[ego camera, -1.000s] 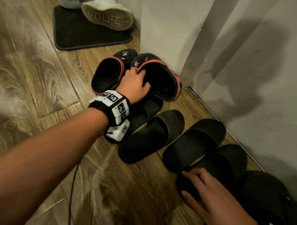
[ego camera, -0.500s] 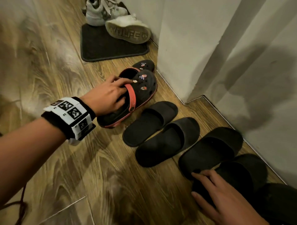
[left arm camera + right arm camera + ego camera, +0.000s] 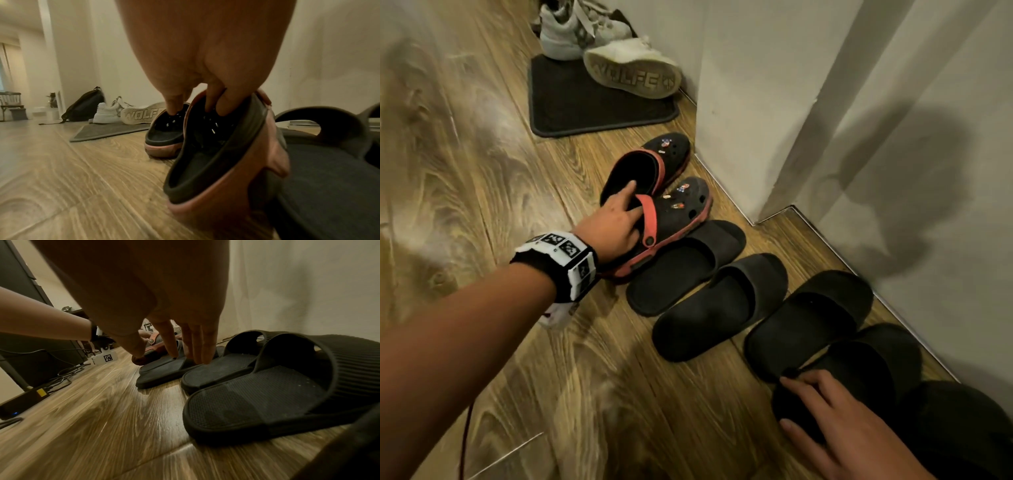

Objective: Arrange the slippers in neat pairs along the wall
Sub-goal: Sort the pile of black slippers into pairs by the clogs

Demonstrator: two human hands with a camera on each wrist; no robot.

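Observation:
Two black clogs with red trim lie side by side near the wall corner: the far clog (image 3: 650, 164) (image 3: 164, 129) and the near clog (image 3: 678, 219) (image 3: 216, 154). My left hand (image 3: 619, 219) (image 3: 195, 97) hooks its fingers inside the near clog, which tilts on its side, while the index finger reaches into the far clog. Several black slides continue the row towards me, the closest being the last slide (image 3: 866, 370) (image 3: 267, 399). My right hand (image 3: 822, 411) (image 3: 185, 345) rests with straight fingers on the heel ends of the closest slides.
A black mat (image 3: 592, 102) lies beyond the clogs with white sneakers (image 3: 585, 34), one overturned (image 3: 633, 72). The white wall corner (image 3: 739, 137) juts out beside the clogs. A backpack (image 3: 86, 105) leans further back. Cables and a black box (image 3: 24, 399) lie on the floor.
The left hand has brought the near clog down from its tipped-up stance by the corner and laid it beside the first slide, then slid its index finger into the far clog. The right hand stayed put.

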